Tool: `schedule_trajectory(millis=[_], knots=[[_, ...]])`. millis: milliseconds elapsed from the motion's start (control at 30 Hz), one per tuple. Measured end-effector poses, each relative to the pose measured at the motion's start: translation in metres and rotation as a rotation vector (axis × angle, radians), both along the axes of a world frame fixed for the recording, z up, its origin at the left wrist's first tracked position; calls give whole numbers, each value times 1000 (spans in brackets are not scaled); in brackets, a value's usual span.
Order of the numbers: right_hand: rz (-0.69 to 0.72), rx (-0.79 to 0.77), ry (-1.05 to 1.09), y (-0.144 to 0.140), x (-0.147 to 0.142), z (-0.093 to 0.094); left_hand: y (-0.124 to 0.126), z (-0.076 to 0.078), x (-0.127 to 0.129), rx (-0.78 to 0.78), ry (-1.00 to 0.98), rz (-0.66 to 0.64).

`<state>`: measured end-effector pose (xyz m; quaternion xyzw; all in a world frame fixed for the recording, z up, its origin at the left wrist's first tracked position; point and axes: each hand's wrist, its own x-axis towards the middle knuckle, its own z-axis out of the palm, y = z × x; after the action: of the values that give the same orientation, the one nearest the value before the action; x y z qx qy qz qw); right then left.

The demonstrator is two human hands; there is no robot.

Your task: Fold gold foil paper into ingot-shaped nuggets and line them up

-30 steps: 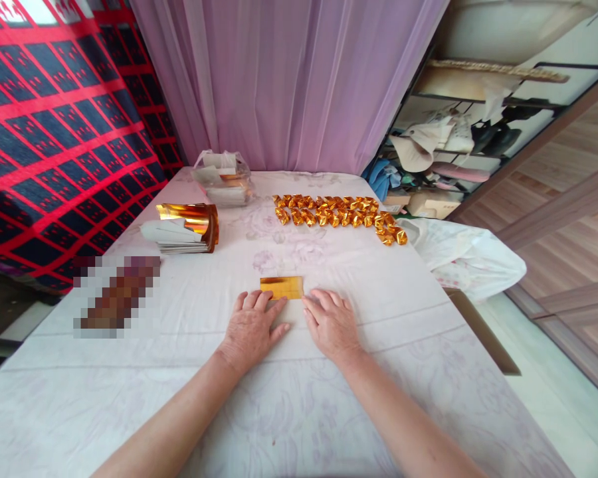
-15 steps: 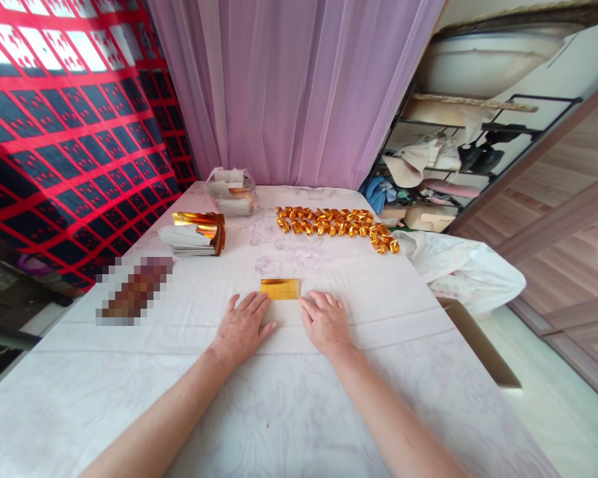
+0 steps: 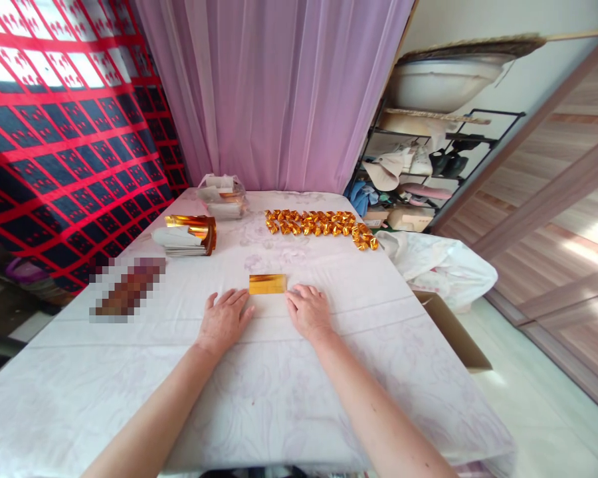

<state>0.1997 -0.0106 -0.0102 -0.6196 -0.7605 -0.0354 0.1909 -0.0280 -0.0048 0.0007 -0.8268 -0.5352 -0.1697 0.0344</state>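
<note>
A small rectangle of gold foil paper (image 3: 268,284) lies flat on the white, faintly patterned tablecloth (image 3: 274,392). At its lower left corner rest the fingertips of my left hand (image 3: 225,320), palm down, with fingers stretched and the thumb apart. My right hand (image 3: 309,312) lies at the lower right corner, its fingers loosely bent and spread on the cloth. Whether either hand touches the paper's edge is hard to tell. Farther back, folded gold foil pieces (image 3: 321,222) sit in rows. To the left stands a stack of gold and white paper sheets (image 3: 187,237).
A clear plastic bag of papers (image 3: 222,197) lies at the table's back left. A blurred-out patch (image 3: 128,290) covers something at left. Beyond the right edge are a white bag (image 3: 443,265), an open cardboard box (image 3: 453,332) and a loaded rack (image 3: 428,143). A purple curtain (image 3: 279,93) hangs behind.
The view has turned a little to the right, so the table's contents appear farther left. My left fingertips have drawn slightly off the foil paper's corner. The paper still lies flat between my hands.
</note>
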Motion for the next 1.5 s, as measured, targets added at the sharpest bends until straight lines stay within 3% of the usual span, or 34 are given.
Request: schedule_trajectory(millis=[433,833,1067,1167,1333,1500], knots=[[-21,-12,89,2,1,3,-1,0,5,50,-25,30],[56,62,122,3,0,3,5,-2,-1,68,-119,-78],[97,43,216,18,18,2,29,-6,4,47,-211,107],[78,9,248,28,29,-1,35,-12,3,16,-218,115],[284,-43,278,44,40,2,35,-16,-3,-19,-255,22],[435,16,362,53,45,3,33,-13,-6,-35,-282,-43]])
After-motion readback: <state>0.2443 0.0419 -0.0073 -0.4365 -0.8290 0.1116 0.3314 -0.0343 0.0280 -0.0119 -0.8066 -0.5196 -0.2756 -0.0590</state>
